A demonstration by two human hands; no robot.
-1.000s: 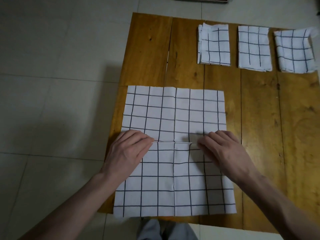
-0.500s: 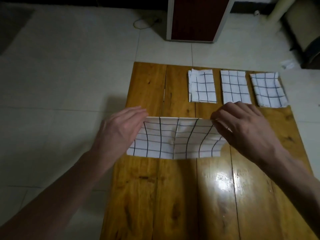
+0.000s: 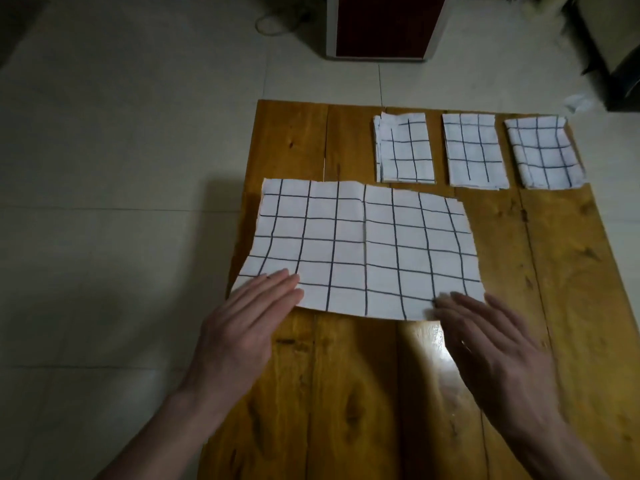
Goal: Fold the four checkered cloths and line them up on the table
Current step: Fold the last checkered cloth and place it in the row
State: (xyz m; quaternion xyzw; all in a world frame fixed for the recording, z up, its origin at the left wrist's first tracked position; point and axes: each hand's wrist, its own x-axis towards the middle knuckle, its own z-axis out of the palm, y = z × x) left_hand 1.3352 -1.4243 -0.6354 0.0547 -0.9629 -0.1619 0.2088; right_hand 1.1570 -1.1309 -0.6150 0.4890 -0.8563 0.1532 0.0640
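1. Step: the fourth cloth point(image 3: 360, 249) lies half-folded on the table point(image 3: 571, 306), at 12 o'clock of both hands.
2. Left hand point(image 3: 242, 327) rests flat and open on its near-left corner; right hand point(image 3: 491, 344), fingers straight, touches the near-right edge. Neither grip holds anything.
3. Next move, as a judgement: fold it smaller to match the three folded cloths point(image 3: 474, 150) at 1 o'clock.
4. The free slot lies left of that row. A cabinet point(image 3: 381, 26) stands on the floor beyond, clear of the work.

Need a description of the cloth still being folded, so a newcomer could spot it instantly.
On the wooden table, three small folded cloths sit in a row along the far edge. The cloth being folded lies nearer, toward the table's left side, with the left hand and right hand flat on its near corners. It is far wider than the others.
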